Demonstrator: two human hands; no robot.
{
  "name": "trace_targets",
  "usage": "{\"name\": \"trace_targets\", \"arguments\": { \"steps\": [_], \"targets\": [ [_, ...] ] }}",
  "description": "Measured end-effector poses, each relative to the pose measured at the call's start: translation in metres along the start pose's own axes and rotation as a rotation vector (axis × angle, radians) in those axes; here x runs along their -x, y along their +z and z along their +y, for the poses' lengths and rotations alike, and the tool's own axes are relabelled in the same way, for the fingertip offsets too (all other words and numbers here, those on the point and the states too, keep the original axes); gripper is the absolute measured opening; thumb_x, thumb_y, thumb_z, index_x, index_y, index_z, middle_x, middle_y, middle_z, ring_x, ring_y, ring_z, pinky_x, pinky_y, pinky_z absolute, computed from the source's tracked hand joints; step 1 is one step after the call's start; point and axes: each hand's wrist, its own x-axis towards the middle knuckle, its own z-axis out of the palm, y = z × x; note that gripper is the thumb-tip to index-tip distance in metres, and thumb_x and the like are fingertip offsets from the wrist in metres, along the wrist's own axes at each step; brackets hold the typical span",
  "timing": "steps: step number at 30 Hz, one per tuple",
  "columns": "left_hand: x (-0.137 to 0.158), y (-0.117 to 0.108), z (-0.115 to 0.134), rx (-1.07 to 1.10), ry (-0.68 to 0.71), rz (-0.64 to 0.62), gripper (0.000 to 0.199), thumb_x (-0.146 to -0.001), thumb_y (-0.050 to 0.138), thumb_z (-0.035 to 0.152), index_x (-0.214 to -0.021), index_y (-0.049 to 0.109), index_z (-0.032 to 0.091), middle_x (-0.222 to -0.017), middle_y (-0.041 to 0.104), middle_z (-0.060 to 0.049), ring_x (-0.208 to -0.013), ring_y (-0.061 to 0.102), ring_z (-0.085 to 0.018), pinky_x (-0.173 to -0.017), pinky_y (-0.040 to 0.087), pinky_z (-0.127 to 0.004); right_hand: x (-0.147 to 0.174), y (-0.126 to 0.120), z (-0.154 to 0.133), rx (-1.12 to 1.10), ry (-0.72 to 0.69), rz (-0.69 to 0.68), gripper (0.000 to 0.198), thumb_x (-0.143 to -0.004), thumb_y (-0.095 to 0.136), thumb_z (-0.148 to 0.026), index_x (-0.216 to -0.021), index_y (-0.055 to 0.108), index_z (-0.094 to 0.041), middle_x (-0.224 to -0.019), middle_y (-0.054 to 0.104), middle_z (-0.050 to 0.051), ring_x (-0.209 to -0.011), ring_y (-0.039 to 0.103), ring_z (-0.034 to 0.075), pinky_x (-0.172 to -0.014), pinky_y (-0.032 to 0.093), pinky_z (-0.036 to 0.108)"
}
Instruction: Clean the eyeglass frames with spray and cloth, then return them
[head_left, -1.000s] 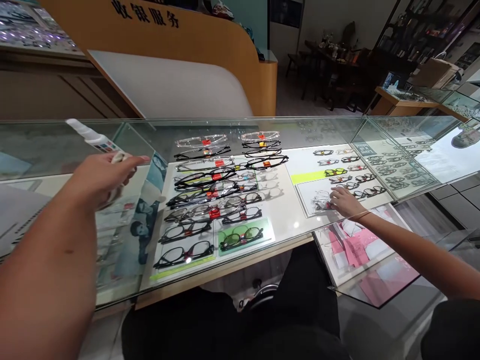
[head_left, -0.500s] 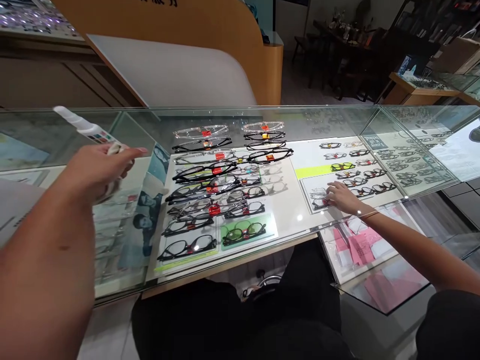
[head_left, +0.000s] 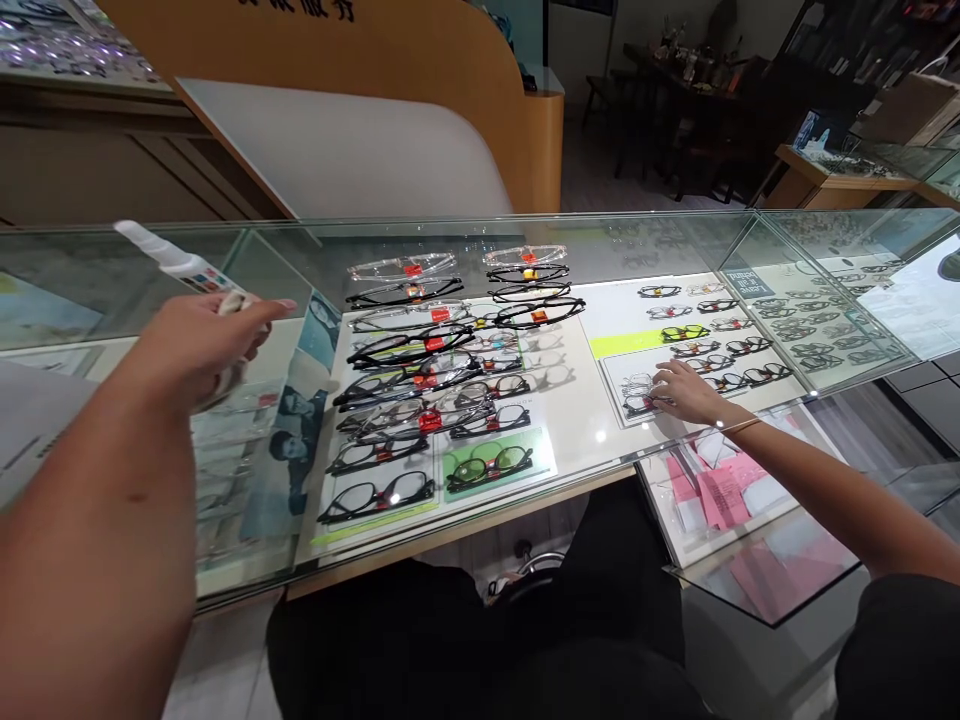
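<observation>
My left hand is raised over the left end of the glass counter, closed around a white bottle with a long narrow tip. A bunched whitish cloth is gripped in the same hand. On the counter top, my right hand lies palm down with its fingers slightly bent and apart. Just left of its fingertips is a pair of eyeglasses; whether they are touched, or lie under the glass, I cannot tell. Black-framed glasses with red tags stand in rows between my hands.
The glass display counter runs across the view, with more frames inside at right. Dark glasses on a green card are near the front edge. Pink papers lie low at right. Beyond the counter stands a curved grey and wooden partition.
My left hand, with the bottle and cloth, has shifted slightly right and down in view. The right hand stays in the same place.
</observation>
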Motion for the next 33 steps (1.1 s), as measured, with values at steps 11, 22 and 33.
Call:
{"name": "trace_targets", "arguments": {
  "steps": [11,22,33],
  "targets": [
    [0.012,-0.001,0.012,0.08,-0.108,0.01,0.027,-0.07,0.074,0.033,-0.061,0.05,0.022,-0.052,0.042,0.006,-0.051,0.035,-0.012,-0.051,0.026,-0.028,-0.025,-0.001,0.002,-0.004,0.101,0.042,0.023,-0.101,0.058,-0.024,-0.106,0.079,-0.016,-0.119,0.082,0.017,-0.139,0.06,0.038,-0.119,0.041,0.056],
    [0.024,-0.003,0.021,0.049,-0.085,-0.004,0.028,-0.074,0.072,0.033,-0.062,0.049,0.023,-0.052,0.041,0.005,-0.052,0.036,-0.012,-0.052,0.028,-0.027,-0.04,0.006,-0.003,0.037,0.135,0.017,0.029,-0.093,0.052,-0.003,-0.099,0.077,-0.017,-0.117,0.084,0.015,-0.134,0.064,0.033,-0.116,0.045,0.05],
    [0.016,-0.004,0.015,-0.063,-0.078,-0.017,0.032,-0.073,0.071,0.041,-0.061,0.047,0.024,-0.048,0.042,0.005,-0.052,0.037,-0.015,-0.055,0.029,-0.029,-0.029,0.004,-0.008,0.05,0.16,0.018,0.028,-0.091,0.055,0.0,-0.093,0.078,-0.017,-0.119,0.083,0.017,-0.129,0.068,0.031,-0.119,0.044,0.049]
  ]
}}
